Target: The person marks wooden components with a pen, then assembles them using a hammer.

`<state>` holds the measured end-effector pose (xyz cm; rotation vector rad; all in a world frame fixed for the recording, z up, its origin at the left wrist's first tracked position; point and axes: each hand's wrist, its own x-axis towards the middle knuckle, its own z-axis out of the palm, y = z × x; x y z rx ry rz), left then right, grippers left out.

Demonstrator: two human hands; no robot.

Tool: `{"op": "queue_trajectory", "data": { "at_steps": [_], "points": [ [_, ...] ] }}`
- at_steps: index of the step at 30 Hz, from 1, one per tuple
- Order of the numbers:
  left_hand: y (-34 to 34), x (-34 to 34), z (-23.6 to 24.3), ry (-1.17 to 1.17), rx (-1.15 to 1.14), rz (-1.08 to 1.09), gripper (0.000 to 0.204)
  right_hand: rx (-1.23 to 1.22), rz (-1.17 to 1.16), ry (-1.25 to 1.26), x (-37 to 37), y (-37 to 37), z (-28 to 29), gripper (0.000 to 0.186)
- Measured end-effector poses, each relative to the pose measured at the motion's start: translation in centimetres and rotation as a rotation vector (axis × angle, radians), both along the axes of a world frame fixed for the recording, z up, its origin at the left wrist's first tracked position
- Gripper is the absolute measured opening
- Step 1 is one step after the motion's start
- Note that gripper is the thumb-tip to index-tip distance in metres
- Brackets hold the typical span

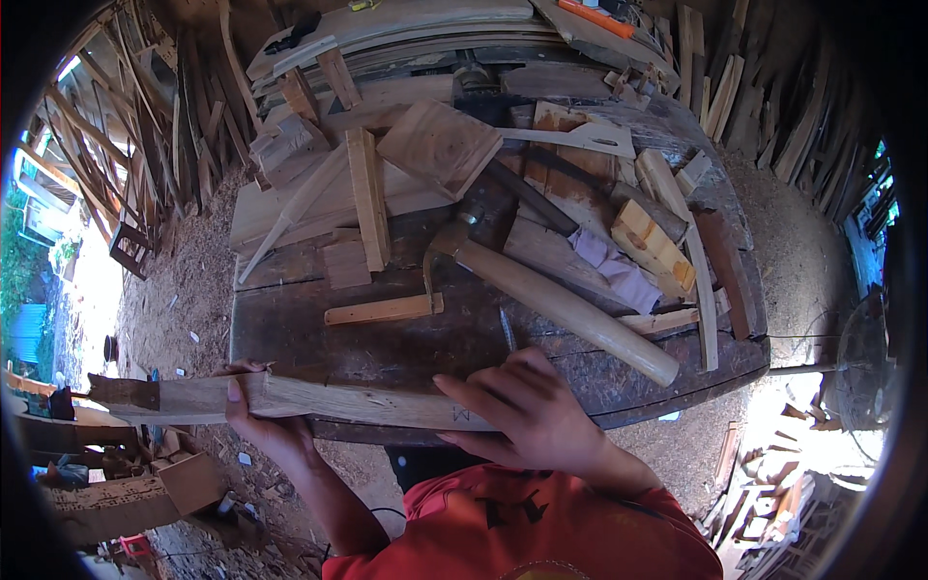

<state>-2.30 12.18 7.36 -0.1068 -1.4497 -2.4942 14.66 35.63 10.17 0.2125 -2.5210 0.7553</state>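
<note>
A long, narrow piece of wood (362, 400) lies crosswise along the near edge of the workbench, its darker left end jutting past the bench. My left hand (266, 420) is closed around its left part, thumb on the near side. At the other end, my right hand (532, 411) grips the wood with thumb and fingers, the index finger stretched along it. Dark pencil-like marks show beside those fingers. Just beyond lies a claw hammer (570, 314) with a pale wooden handle. A thin, shiny rod (507, 330) rests between the hammer and my right hand.
The dark workbench (290, 329) carries a square wood block (440, 148), an upright-looking batten (367, 198), a small strip (382, 309), a handsaw-like pale blade (570, 135) and a cloth-wrapped handle (619, 271). Boards (145, 106) lean around the walls. Shavings cover the floor (184, 309).
</note>
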Motion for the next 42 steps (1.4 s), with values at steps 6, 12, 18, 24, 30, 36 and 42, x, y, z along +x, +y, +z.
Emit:
{"op": "queue_trajectory", "data": {
  "at_steps": [6, 12, 18, 24, 30, 36, 42],
  "points": [
    [0.1, 0.0, 0.0, 0.003, -0.003, 0.005, 0.033, -0.02, 0.008, 0.004, 0.0, 0.0, 0.0, 0.057],
    [0.3, 0.2, 0.2, -0.024, 0.0, 0.019, 0.034, -0.04, 0.014, 0.005, -0.1, 0.0, -0.1, 0.056],
    [0.4, 0.3, 0.3, -0.026, -0.004, 0.022, 0.033, -0.036, 0.007, 0.003, -0.1, 0.0, 0.1, 0.055],
    [0.2, 0.2, 0.3, -0.039, 0.009, 0.037, 0.034, -0.048, 0.013, -0.041, 0.2, -0.2, 0.3, 0.056],
    [0.2, 0.1, 0.2, -0.118, 0.083, 0.044, 0.038, -0.126, 0.069, -0.056, 0.5, -0.5, 0.6, 0.065],
    [0.1, 0.1, 0.2, 0.099, 0.013, 0.012, 0.037, -0.3, -0.036, 0.176, 1.6, -0.9, -0.3, 0.054],
    [0.2, -0.2, 2.0, 0.214, -0.147, -0.024, 0.033, -0.383, -0.281, 0.355, 0.8, -0.6, 3.0, 0.043]
  ]
}}
